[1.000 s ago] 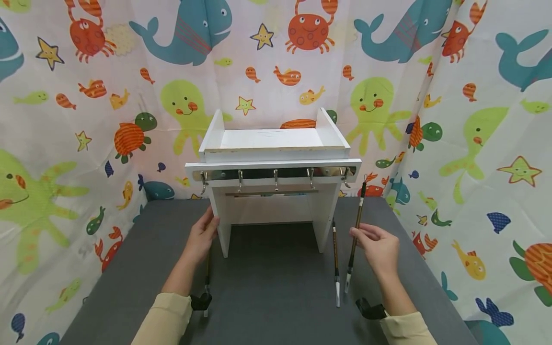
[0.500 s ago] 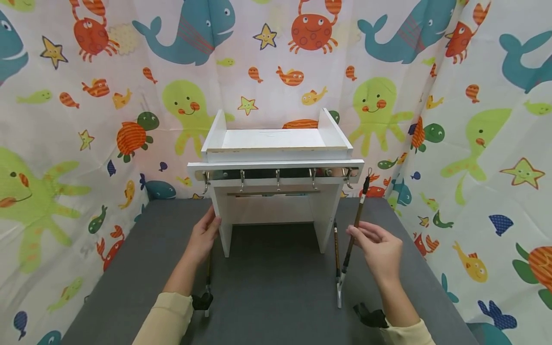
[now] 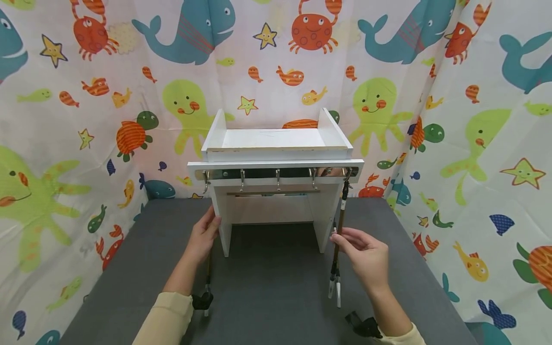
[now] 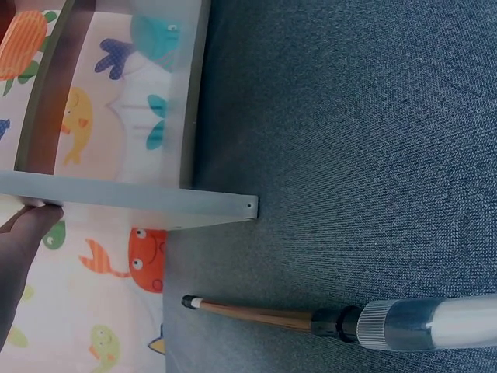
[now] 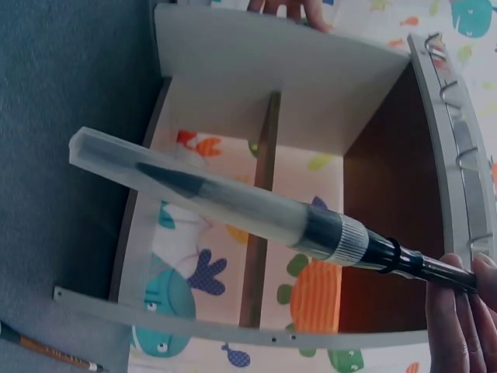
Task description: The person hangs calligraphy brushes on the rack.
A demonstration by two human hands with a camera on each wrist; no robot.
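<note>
My right hand [image 3: 364, 256] pinches a calligraphy brush [image 5: 256, 214] by its brown handle, its clear-capped tip pointing down. In the head view, the brush's top end overlaps the rightmost hook [image 3: 347, 176] of the metal rail on a white shelf unit [image 3: 276, 155]. Whether its cord loop is on that hook, I cannot tell. My left hand [image 3: 203, 235] holds the outer side of the unit's left panel, its thumb at the front edge. A second capped brush [image 3: 338, 293] lies on the grey surface by the unit's right leg. A third brush [image 4: 256, 313] lies near the left leg.
Several metal hooks line the rail [image 3: 258, 174] across the unit's front. The unit stands on a grey table [image 3: 271, 292], its lower part open at the front. A curtain [image 3: 267, 72] printed with sea animals surrounds the table at the back and sides.
My right hand has moved left, bringing the brush from beside the unit to the rightmost hook. The brush now stands more upright. My left hand keeps its place on the panel.
</note>
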